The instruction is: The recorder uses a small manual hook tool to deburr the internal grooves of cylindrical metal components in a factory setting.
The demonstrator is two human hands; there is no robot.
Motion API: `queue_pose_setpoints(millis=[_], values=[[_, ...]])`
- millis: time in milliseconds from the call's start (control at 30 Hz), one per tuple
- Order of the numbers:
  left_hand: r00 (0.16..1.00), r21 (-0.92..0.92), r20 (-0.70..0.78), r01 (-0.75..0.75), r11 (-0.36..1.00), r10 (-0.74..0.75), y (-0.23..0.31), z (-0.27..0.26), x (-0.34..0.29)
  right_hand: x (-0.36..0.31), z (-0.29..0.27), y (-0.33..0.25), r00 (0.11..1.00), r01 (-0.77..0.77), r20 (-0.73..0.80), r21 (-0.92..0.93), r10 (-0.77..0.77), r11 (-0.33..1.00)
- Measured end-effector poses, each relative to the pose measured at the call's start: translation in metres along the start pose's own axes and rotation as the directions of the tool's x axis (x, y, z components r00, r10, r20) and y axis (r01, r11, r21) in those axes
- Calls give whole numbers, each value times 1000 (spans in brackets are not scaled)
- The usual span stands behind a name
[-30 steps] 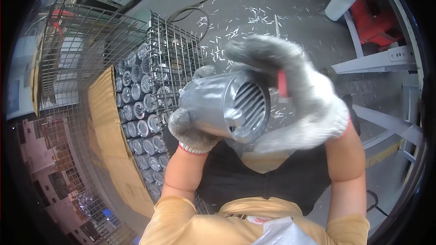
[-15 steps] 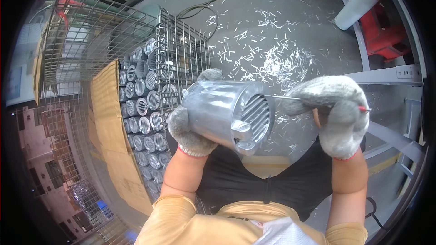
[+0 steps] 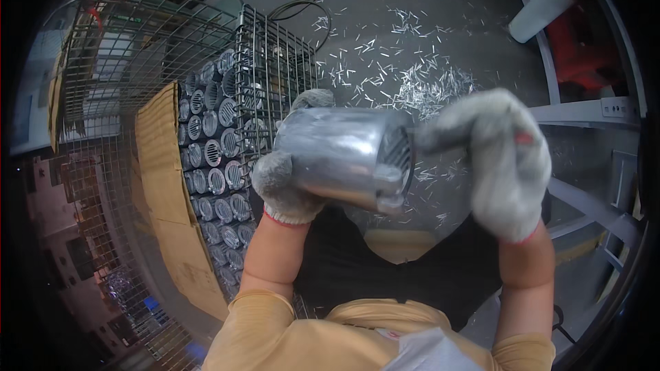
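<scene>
My gloved left hand [image 3: 275, 177] grips a shiny metal cylinder [image 3: 330, 154], its thumb on the near side and its fingers round the far side. The cylinder lies sideways, and its slotted end [image 3: 397, 153] with small round lugs at the lower edge turns to the right. My gloved right hand [image 3: 505, 158], blurred by motion, is closed just right of that end. It holds a thin metal rod tool, of which only a red end [image 3: 524, 139] shows at the glove; the shaft is smeared or hidden.
At left, a wire mesh cage [image 3: 275, 69] holds stacked rows of similar slotted metal cylinders [image 3: 215, 180], with a cardboard sheet [image 3: 172, 199] along them. Thin metal slivers [image 3: 433, 86] litter the floor. A white roll [image 3: 542, 8] leans by a metal frame [image 3: 584, 114] at right.
The cylinder has tilted up and turned, so less of its slotted end shows. My right hand has risen slightly and blurs; the rod's shaft, clear before, is no longer distinct.
</scene>
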State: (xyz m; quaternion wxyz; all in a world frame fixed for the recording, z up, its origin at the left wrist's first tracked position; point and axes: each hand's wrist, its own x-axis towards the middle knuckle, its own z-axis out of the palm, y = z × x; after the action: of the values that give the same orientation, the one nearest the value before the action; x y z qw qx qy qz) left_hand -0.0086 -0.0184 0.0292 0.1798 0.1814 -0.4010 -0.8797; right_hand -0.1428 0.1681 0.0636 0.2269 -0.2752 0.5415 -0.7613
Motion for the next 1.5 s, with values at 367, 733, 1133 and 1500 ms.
queue_pose_setpoints(millis=[367, 733, 1133, 1500], values=[[997, -104, -12, -79, 991, 78, -2, -2, 1, 5, -18, 0, 993, 103, -43, -187, -112, 977], [997, -101, 58, -46, 994, 52, -2, -6, 4, 13, -7, -16, 993, -96, -109, -501, 47, 860], [998, -96, 30, -61, 994, 64, -5, -2, -2, 4, -18, 10, 899, 284, 368, -74, -238, 956], [994, -81, -9, -105, 991, 105, -1, 1, 2, 6, -9, 1, 990, 70, -130, 178, -47, 982]])
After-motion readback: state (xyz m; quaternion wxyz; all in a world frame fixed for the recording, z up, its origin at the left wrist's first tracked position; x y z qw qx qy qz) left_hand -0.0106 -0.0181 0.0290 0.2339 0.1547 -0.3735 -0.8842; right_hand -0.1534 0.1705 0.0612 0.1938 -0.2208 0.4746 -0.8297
